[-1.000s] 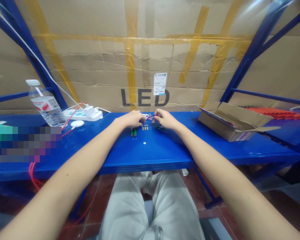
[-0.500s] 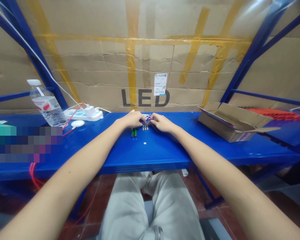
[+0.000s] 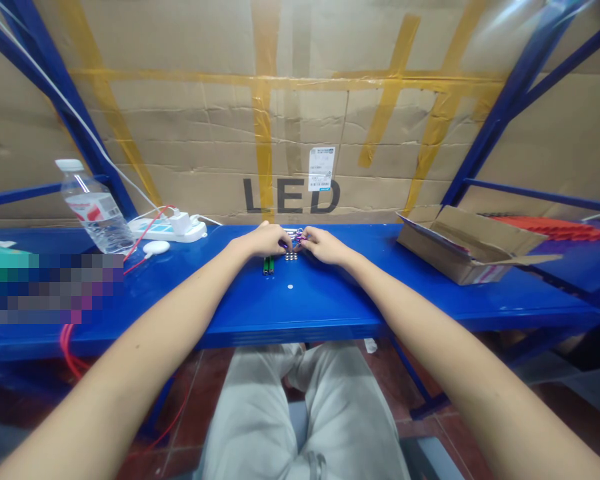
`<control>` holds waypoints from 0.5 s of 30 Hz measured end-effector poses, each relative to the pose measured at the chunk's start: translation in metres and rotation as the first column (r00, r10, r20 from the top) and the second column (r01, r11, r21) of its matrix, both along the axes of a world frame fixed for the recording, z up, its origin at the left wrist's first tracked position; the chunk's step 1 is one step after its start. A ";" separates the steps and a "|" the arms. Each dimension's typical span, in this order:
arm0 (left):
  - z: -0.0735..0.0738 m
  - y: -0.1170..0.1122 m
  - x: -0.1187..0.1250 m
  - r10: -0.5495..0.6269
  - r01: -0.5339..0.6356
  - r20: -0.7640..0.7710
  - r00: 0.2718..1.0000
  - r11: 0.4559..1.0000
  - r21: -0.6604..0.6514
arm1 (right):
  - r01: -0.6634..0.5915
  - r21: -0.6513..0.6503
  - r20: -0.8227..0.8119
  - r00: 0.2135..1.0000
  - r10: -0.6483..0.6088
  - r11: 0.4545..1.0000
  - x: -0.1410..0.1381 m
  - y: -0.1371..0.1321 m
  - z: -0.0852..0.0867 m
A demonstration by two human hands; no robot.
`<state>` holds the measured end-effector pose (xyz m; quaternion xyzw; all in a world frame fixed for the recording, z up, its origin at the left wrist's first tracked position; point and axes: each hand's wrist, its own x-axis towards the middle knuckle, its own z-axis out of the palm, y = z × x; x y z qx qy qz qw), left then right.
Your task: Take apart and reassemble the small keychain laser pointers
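Note:
My left hand (image 3: 266, 239) is closed over the middle of the blue table, its fingers pinched by a small dark purple bit too tiny to name. Facing it, my right hand (image 3: 323, 245) pinches a small purple and shiny piece (image 3: 299, 239) whose kind I cannot make out. Silvery thin parts (image 3: 293, 233) lie between and behind the fingertips. Just below the fingers sit several small silver pieces (image 3: 291, 257) in short rows. Two green cylinders (image 3: 269, 267) with dark ends, like batteries, lie beneath my left hand, which partly covers them.
An open cardboard box (image 3: 460, 247) stands on the right, near red ridged material (image 3: 555, 228). On the left are a tilted water bottle (image 3: 97, 213), a white power strip (image 3: 167, 229) and red cables (image 3: 67, 350). A small white disc (image 3: 290, 287) lies near the front edge (image 3: 295, 335).
Both hands stay almost in the same place, fingers still pinched over the small parts. The view has shifted very slightly.

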<state>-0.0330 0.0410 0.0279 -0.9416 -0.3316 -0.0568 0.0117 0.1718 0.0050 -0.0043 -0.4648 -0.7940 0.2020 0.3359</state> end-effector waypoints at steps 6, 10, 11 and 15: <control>0.002 -0.001 -0.001 0.007 -0.007 0.008 1.000 1.000 0.002 | -0.009 -0.004 -0.015 1.000 0.009 1.000 0.001 0.003 -0.003; 0.002 0.002 -0.007 0.046 -0.047 0.035 0.998 0.999 0.003 | -0.056 -0.025 -0.121 0.991 0.053 0.998 0.005 0.010 -0.007; 0.001 0.003 -0.010 0.058 -0.058 0.056 0.997 0.998 0.004 | -0.055 -0.021 -0.143 0.988 0.052 0.998 0.007 0.012 -0.007; 0.001 0.010 -0.023 0.144 -0.152 0.199 0.969 0.988 0.027 | 0.004 -0.001 -0.166 0.986 -0.004 1.000 0.012 0.017 -0.005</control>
